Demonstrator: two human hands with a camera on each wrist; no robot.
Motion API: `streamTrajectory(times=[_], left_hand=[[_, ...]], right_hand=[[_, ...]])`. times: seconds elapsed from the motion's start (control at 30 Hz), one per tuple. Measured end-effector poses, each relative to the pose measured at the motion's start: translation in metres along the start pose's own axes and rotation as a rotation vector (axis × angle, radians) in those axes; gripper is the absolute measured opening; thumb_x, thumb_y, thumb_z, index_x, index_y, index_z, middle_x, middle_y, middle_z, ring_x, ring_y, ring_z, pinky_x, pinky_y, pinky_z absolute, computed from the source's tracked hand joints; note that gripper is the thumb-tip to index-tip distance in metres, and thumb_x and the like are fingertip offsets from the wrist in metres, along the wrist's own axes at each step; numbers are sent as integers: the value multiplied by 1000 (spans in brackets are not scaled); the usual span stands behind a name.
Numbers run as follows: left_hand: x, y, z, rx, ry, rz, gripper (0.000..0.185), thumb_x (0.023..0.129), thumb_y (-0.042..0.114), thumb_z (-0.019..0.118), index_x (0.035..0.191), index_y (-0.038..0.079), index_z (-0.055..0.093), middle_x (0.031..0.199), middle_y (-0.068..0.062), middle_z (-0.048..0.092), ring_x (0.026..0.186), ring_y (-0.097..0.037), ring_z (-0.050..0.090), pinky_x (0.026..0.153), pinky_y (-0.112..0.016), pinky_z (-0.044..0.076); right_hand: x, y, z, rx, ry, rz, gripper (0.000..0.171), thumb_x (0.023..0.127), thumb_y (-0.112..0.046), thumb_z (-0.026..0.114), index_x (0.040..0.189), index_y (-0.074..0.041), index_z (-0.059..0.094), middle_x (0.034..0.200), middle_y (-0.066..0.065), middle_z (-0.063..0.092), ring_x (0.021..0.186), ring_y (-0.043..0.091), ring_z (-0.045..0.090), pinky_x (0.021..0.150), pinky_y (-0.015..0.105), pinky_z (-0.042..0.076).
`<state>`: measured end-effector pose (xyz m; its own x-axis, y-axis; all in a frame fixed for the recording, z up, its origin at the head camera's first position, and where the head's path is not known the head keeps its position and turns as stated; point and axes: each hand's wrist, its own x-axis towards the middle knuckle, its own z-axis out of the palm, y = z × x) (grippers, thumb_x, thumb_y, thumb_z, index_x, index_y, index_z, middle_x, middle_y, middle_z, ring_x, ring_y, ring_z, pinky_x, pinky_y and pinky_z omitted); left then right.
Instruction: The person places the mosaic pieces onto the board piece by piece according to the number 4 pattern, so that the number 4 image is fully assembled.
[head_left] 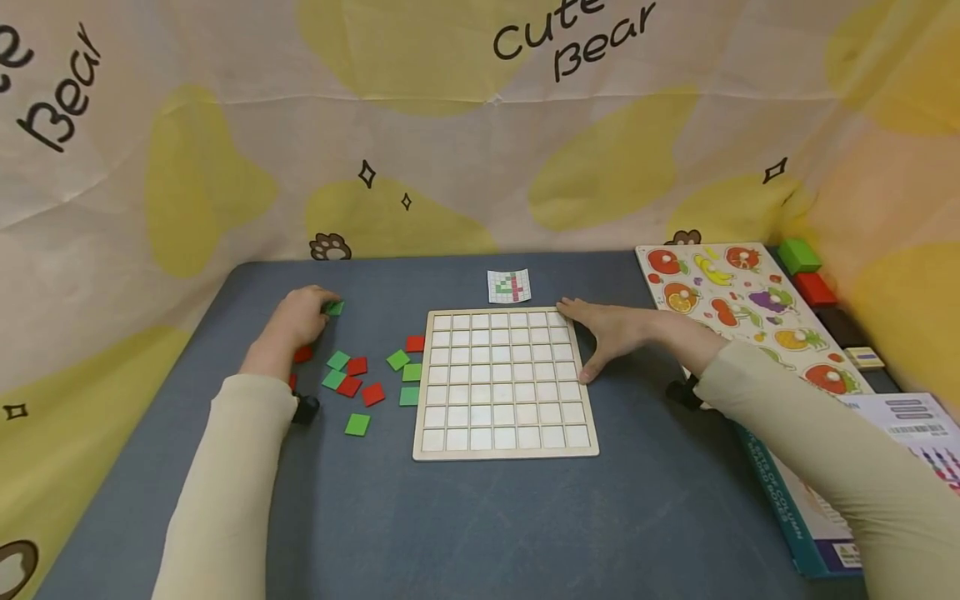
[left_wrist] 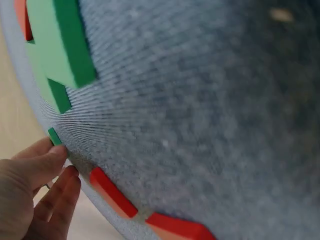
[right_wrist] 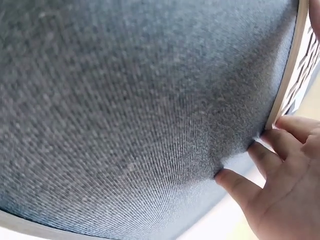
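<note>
The fingertips of the left hand (head_left: 300,315) curl around a green tile (head_left: 334,308), pinching it at the far edge of the scatter; the left wrist view shows the same small green piece (left_wrist: 54,136) caught at the tip of the fingers (left_wrist: 47,162) just above the grey cloth. The right hand (head_left: 615,329) lies flat with its fingers spread and straight, the tips resting on the far right corner of the grid board (head_left: 504,384) and the thumb along its right edge, which the right wrist view confirms, fingers (right_wrist: 280,145) touching the wooden rim. The other tiles, red and green (head_left: 360,383), lie loose on the table (head_left: 480,517) between the left arm and the board, and every cell of the board looks bare. Beyond the board sits a small pattern card (head_left: 509,286) with coloured squares. So the work seems to stand at its very start: the first tile is being picked up while the board is steadied. The next move, as I judge it, calls for carrying that tile across to the board and setting it squarely in a cell that matches the card, without nudging the frame.
</note>
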<state>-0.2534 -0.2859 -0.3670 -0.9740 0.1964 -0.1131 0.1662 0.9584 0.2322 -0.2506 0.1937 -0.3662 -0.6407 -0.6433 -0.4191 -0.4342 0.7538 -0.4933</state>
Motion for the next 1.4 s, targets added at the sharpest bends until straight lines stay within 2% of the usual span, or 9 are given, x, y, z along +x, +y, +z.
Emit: streamTrajectory(times=[0.17,0.3,0.43,0.57,0.7,0.9,1.03,1.17,1.4], left_hand=[[-1,2,-1,-6,1,-68,30,95,2,59,122,-10,59,126,-34,55,119,-51,50,101,-61,43],[2,9,-4,-7,6,-117,20,94,6,63,110,-5,59,115,-29,61,102,-44,57,86,-55,48],[8,26,-7,-42,57,-106,12,93,8,64,101,0,61,104,-23,66,89,-37,60,78,-49,48],[23,54,-4,-103,118,-35,11,92,7,66,98,0,62,91,-19,63,82,-33,57,77,-46,45],[39,93,5,-170,128,35,10,92,8,68,97,2,63,88,-15,62,82,-30,55,78,-43,44],[52,156,22,-257,34,119,13,94,11,65,105,5,64,105,-15,69,97,-29,63,86,-41,51],[55,189,30,-304,-24,162,10,96,11,62,105,6,64,107,-13,69,96,-26,62,86,-38,51],[57,209,38,-294,-49,208,11,98,9,59,106,6,66,108,-12,70,95,-24,63,86,-36,51],[59,229,49,-279,-54,237,16,97,6,59,108,7,70,116,-9,72,111,-25,67,97,-37,52]], right_hand=[[0,1,2,-10,0,-8,126,73,-46,85,157,2,4,166,23,-3,154,43,-3,123,61,9],[-1,-2,1,-11,-9,1,126,74,-44,85,157,2,3,166,23,-4,154,44,-3,122,62,10],[-1,-6,1,-4,-23,6,124,75,-42,84,157,2,1,166,24,-6,154,44,-5,122,62,9],[-1,-6,1,-4,-29,12,124,76,-40,84,157,3,1,166,24,-6,154,44,-6,123,62,8],[-1,-6,2,-8,-27,18,124,75,-39,85,157,3,1,166,24,-6,154,44,-6,122,62,8],[-1,-6,1,-25,-31,30,124,76,-42,84,157,2,1,166,24,-7,154,44,-6,122,64,7],[-1,-7,0,-36,-34,38,125,75,-43,83,157,1,0,166,24,-6,154,44,-6,121,65,7],[-1,-7,0,-40,-34,44,125,75,-44,83,158,1,0,166,23,-7,154,44,-6,121,65,7],[0,-8,0,-31,-45,47,125,76,-42,83,157,2,-1,166,24,-8,154,44,-7,121,65,7]])
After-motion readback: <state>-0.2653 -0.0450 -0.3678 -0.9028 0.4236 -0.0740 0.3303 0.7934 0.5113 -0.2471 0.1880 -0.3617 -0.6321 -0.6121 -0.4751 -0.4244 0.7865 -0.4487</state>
